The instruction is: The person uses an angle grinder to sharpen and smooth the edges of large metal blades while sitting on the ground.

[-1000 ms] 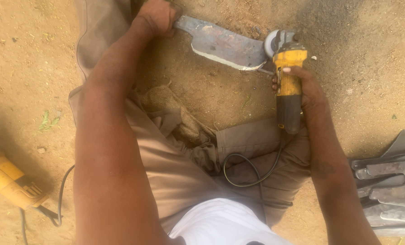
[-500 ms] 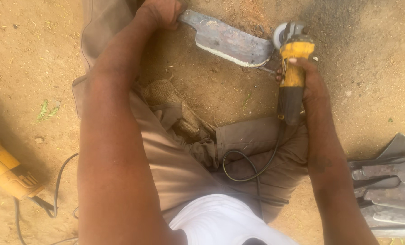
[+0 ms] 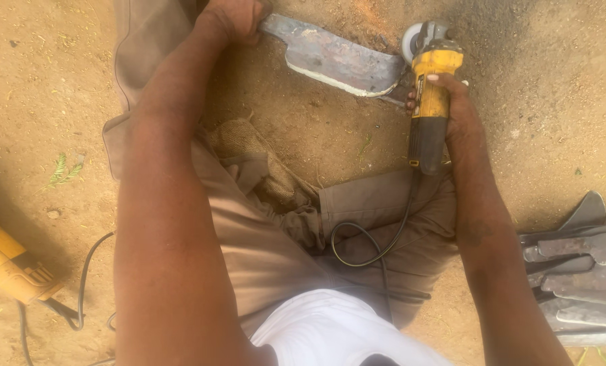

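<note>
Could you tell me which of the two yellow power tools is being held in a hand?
The yellow grinder at top right, gripped by the right hand; the other yellow tool lies untouched on the dirt at the left.

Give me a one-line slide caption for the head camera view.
Left hand steadies a metal blade on the dirt while right hand holds a yellow angle grinder.

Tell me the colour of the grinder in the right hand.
Yellow body with a black rear grip, on the angle grinder; seen in the head view.
</note>
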